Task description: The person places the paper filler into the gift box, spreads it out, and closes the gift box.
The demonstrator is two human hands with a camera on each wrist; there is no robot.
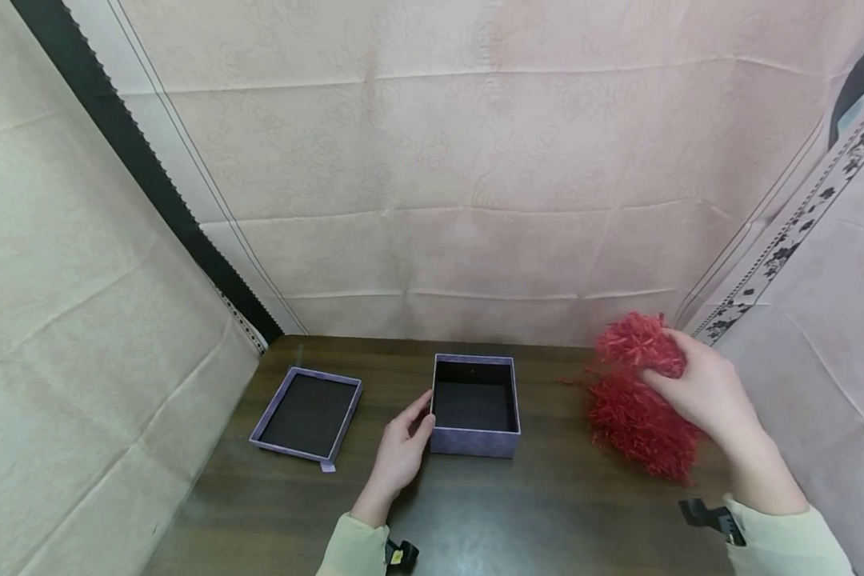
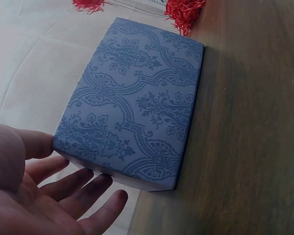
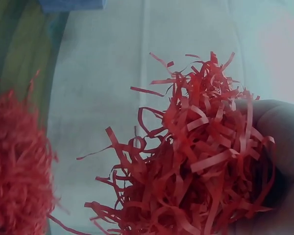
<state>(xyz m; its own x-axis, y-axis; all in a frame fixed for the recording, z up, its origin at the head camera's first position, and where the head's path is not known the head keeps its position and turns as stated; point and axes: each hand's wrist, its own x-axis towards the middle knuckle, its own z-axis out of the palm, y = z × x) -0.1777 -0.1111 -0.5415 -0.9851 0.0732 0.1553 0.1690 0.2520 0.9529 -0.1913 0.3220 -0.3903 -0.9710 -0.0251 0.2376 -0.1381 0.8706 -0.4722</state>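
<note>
A purple-blue box with a black inside stands open-topped in the middle of the table. My left hand touches its left side with fairly straight fingers, the thumb near the front left corner. The left wrist view shows the damask pattern on the box wall. At the right, my right hand grips a clump of red shredded paper, raised over a larger pile of the same red shreds. Loose strips stick out from the held clump in the right wrist view.
Left of the box lies a matching lid, black inside facing up, with a small pale tab at its front corner. Pale cloth hangs behind and at both sides of the brown table. Stray red bits lie left of the pile.
</note>
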